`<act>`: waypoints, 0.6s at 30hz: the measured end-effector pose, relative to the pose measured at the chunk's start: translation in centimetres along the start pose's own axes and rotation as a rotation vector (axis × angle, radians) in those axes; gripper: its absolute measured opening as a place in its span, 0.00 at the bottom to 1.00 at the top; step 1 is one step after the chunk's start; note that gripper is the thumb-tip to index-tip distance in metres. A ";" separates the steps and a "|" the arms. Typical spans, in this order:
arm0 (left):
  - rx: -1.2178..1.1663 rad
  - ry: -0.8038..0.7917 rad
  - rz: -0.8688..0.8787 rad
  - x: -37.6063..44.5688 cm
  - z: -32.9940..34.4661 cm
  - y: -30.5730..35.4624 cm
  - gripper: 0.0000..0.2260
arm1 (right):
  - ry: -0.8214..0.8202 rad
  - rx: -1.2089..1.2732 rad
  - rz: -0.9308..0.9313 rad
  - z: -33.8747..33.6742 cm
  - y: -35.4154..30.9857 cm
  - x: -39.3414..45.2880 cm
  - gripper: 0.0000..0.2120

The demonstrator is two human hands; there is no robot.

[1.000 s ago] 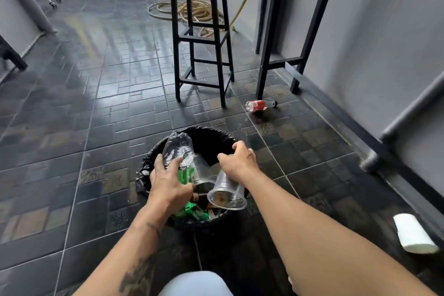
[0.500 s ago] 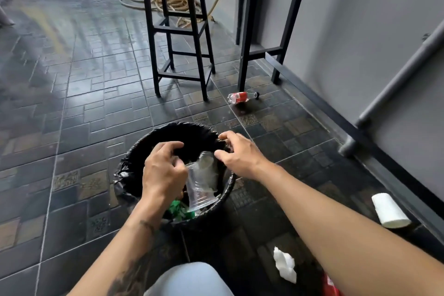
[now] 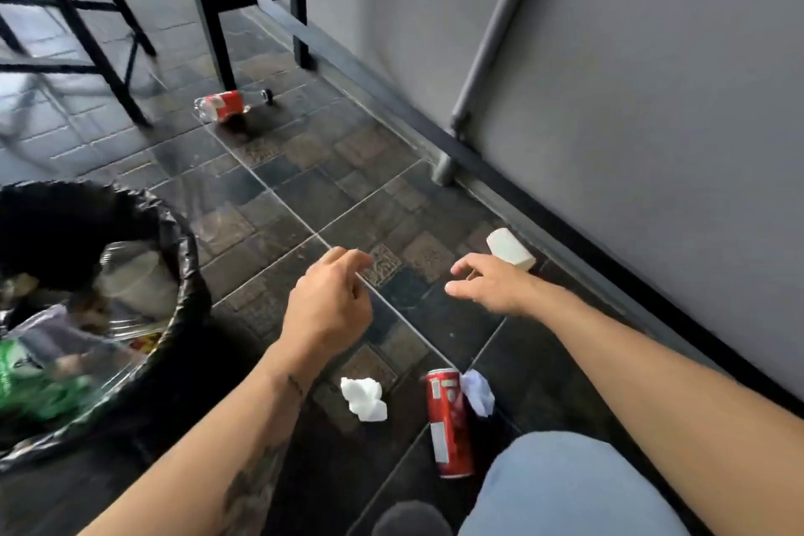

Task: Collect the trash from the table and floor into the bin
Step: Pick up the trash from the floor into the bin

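Both hands hang in the air above the dark floor tiles (image 3: 304, 205), and neither one holds anything. The left hand (image 3: 326, 305) has its fingers loosely bent, with the pointer finger and thumb sticking forward a little. The right hand (image 3: 491, 285) is spread out loosely, with its fingers reaching to the left. The two hands are near each other but do not touch.

Just behind the right hand, close to the wall, a white paper cup (image 3: 510, 249) lies on its side. Below the left hand, a crumpled white tissue (image 3: 364, 398) sits on the floor. Next to it, a red soda can (image 3: 448, 422) lies on its side, and a second crumpled tissue (image 3: 478, 392) touches the top end of the can. A knee in light blue jeans (image 3: 565, 487) is down by the can.

The bin (image 3: 174, 274) stands to the left of the left hand. It has a black bag in it. Inside are clear plastic cups (image 3: 139, 279) and some green wrappers (image 3: 30, 383).

Farther away, a plastic bottle with a red label (image 3: 226, 104) lies on its side by the black metal legs of a stool (image 3: 113, 57). A grey pipe (image 3: 491, 35) runs down the grey wall to the floor.
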State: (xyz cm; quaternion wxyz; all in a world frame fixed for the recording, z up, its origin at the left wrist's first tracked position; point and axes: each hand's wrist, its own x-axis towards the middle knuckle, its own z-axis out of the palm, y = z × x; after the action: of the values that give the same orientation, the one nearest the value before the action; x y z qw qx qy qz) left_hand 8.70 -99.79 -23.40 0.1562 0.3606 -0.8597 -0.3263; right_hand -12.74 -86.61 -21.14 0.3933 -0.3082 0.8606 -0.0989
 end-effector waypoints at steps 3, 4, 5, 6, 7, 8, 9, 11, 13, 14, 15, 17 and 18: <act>0.106 -0.202 -0.060 -3.0 5.4 -0.9 0.18 | -0.047 0.050 0.089 2.5 4.9 -0.8 0.25; 0.150 -0.251 -0.064 -4.1 6.9 -1.4 0.18 | -0.064 0.061 0.106 3.4 6.2 -1.1 0.25; 0.202 -0.295 -0.054 -5.2 8.2 -2.0 0.18 | -0.085 0.069 0.122 4.4 7.4 -1.3 0.25; 0.253 -0.337 -0.041 -6.2 9.4 -2.6 0.20 | -0.100 0.070 0.137 5.5 8.4 -1.5 0.25; 0.297 -0.371 -0.029 -7.2 10.4 -3.4 0.21 | -0.109 0.064 0.143 6.5 9.4 -1.6 0.25; 0.335 -0.407 -0.026 -8.1 11.3 -4.1 0.22 | -0.111 0.039 0.146 7.6 10.4 -1.6 0.25; 0.367 -0.446 -0.032 -8.9 12.0 -4.8 0.23 | -0.108 -0.001 0.139 8.7 11.3 -1.6 0.27; 0.410 -0.501 -0.040 -10.3 13.0 -5.9 0.27 | -0.093 -0.110 0.099 10.6 12.8 -1.9 0.32; 0.449 -0.523 -0.035 -11.2 13.9 -6.9 0.31 | -0.106 -0.199 0.051 12.1 13.8 -2.2 0.37; 0.456 -0.525 -0.035 -11.5 14.3 -7.3 0.31 | -0.127 -0.231 0.036 12.6 14.0 -2.4 0.40; 0.454 -0.518 -0.036 -11.7 14.6 -7.5 0.31 | -0.150 -0.262 0.030 13.1 14.2 -2.6 0.43; 0.478 -0.484 -0.014 -11.7 15.0 -7.5 0.27 | -0.163 -0.311 0.024 13.8 14.4 -2.7 0.44; 0.493 -0.459 -0.001 -11.5 15.0 -7.5 0.23 | -0.149 -0.324 0.023 14.1 14.6 -2.6 0.43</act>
State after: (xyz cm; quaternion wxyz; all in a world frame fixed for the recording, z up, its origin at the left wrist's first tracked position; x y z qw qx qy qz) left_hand 12.94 -88.68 -39.90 -0.1335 0.3051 -0.9253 -0.1813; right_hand -7.65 -72.48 -35.00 0.4021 -0.3643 0.8372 0.0688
